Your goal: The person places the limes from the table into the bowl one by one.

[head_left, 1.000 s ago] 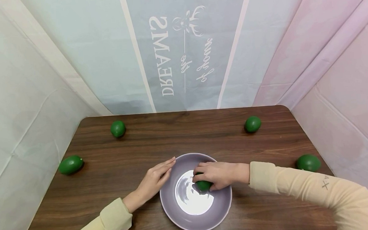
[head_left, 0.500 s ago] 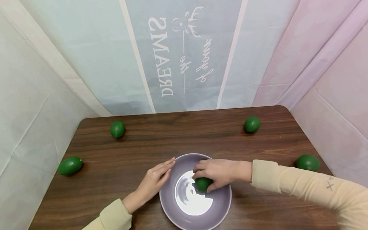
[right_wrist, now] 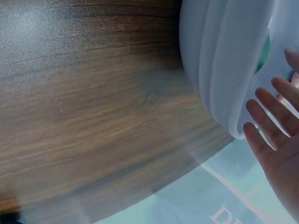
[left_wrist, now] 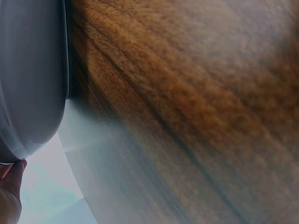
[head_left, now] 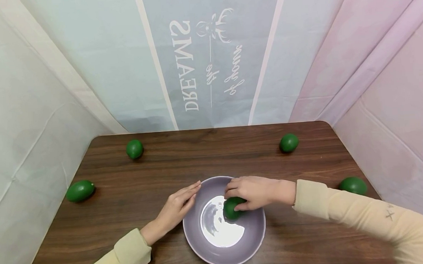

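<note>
A smooth green oval fruit, like a lime or an avocado, lies in the shallow purple bowl. My right hand is over the bowl's right side, its thumb overlapping the fruit in the head view. In the right wrist view the fingers are spread and nearly straight, and a sliver of the green fruit shows past the bowl's rim. With fingers extended, my left hand rests at the bowl's left rim. Part of its fingers shows beside the bowl's outer wall in the left wrist view.
More such fruits stand apart on the dark wooden table: one at the far left, one on the left edge, one at the far right, and one on the right, partly behind the sleeve. Cloth hangings surround the table.
My right hand has shifted slightly right and away from me, so more of the fruit in the bowl shows. The left hand and bowl stay nearly still.
</note>
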### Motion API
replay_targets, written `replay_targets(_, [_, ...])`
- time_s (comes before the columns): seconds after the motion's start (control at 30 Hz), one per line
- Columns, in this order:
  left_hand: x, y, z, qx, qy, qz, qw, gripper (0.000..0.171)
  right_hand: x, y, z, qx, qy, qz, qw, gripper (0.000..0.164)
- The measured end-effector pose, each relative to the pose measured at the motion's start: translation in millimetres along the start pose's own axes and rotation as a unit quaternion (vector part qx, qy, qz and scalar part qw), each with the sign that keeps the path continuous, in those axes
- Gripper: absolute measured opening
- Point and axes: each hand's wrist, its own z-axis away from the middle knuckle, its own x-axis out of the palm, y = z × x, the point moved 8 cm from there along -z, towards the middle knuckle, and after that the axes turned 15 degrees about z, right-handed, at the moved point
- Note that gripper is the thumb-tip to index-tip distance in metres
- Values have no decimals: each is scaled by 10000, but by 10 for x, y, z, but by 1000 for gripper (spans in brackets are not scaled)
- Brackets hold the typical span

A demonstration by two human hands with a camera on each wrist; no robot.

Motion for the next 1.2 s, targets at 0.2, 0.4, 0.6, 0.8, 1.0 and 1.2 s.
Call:
replay_targets(0.2, [1,0,0,-2,0,21,10000,30,-71,38,29,47,90,91,9999,28])
replay_targets(0.4, [0,-1,-9,-2,0,-19,10000,30,-152,98,71,148,222,94,9996,25])
replay_targets(0.6, [0,-2,-18,3,-15,-19,10000,30,-225,161,113,318,208,89,9992,25])
replay_targets(0.8, [-1,3,-25,30,-20,-12,10000,29,-266,214,176,449,269,100,9986,24])
replay_targets(1.0, [-2,0,-19,-14,-16,-37,10000,30,-289,256,230,516,380,169,9978,24])
replay_targets(1.2, [0,2,-10,-42,-33,-65,10000,30,-292,278,274,573,362,265,9973,25])
